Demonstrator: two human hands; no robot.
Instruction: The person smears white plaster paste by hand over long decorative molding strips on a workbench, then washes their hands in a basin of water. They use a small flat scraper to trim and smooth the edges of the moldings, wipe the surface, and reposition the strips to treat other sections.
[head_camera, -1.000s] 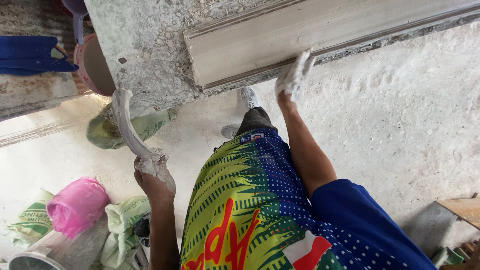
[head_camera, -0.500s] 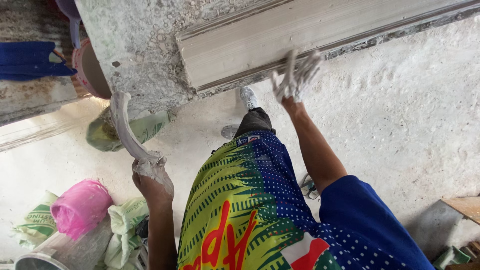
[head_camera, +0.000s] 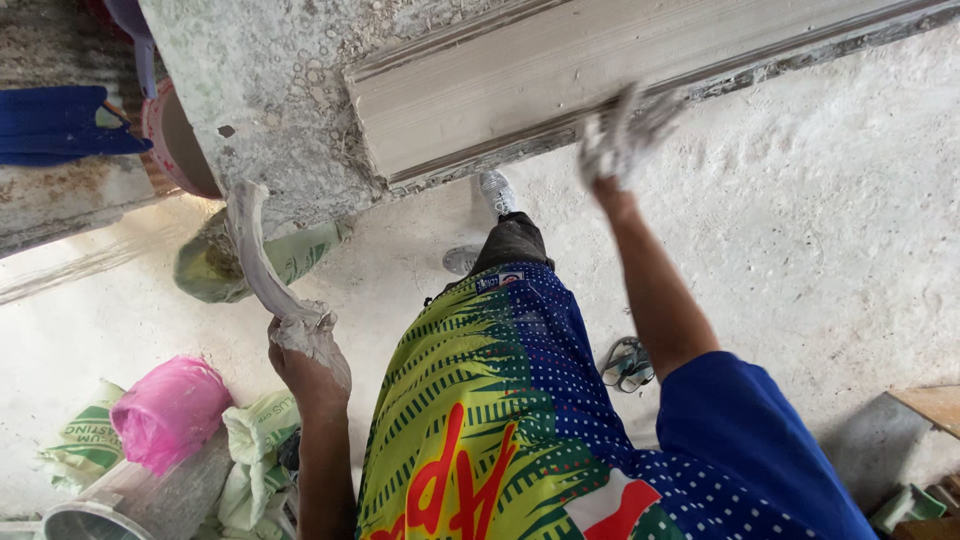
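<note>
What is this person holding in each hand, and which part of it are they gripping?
The left hand grips the lower end of a curved, plaster-coated strip. The right hand, white with plaster, lies on the moulding, holding nothing I can see.

Seen from above, the plaster-coated right hand (head_camera: 622, 140) is blurred, its fingers spread against the lower edge of a long pale moulded strip (head_camera: 600, 75) lying on a rough grey slab (head_camera: 270, 90). The left hand (head_camera: 305, 350), also caked white, grips a curved, plaster-smeared tool (head_camera: 255, 250) whose upper end touches the slab's edge. Below lie a pink bag (head_camera: 170, 410), green sacks (head_camera: 250, 460) and a grey bucket (head_camera: 130, 500) on the dusty white floor (head_camera: 850, 250).
</note>
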